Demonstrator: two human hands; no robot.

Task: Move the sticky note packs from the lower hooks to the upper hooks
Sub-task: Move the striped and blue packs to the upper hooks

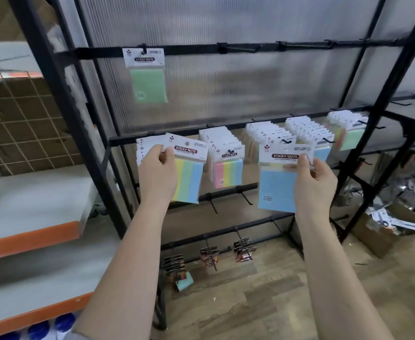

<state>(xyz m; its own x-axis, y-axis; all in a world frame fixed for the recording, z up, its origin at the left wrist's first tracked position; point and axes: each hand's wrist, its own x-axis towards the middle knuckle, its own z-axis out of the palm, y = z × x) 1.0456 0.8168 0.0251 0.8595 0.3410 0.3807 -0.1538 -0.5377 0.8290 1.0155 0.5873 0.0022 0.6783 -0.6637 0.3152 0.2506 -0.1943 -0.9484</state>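
Setting: wood-look floor along the bottom of the frame, and a black metal display rack backed by ribbed translucent panels filling the middle and top.
Left hand: centre-left of the frame, forearm rising from the bottom edge; thumb and fingers pinch the white header card of a striped pack with yellow, green and blue bands, which hangs tilted in front of more packs on the leftmost lower hook.
Right hand: centre-right, fingers curled, thumb and fingertips pinching the header of a blue pack labelled STICKY NOTE; the pack appears clear of its hook, held in front of the lower row.
Lower rail: crosses the middle of the frame and carries five bunches of packs; next to the striped pack hangs a pink-yellow-green-blue bunch, then three more bunches stepping up toward the right edge.
Upper rail: across the upper third; one green pack hangs from its leftmost hook, upper centre-left. Bare hooks sit along the rail to the right.
Bottom rails: below the hands, black pegs, and lower still small dark carded items hanging near the floor.
Left side: orange-edged shelving with grey boards, blue caps in the bottom left corner.
Far right: an open cardboard box of carded goods on the floor.
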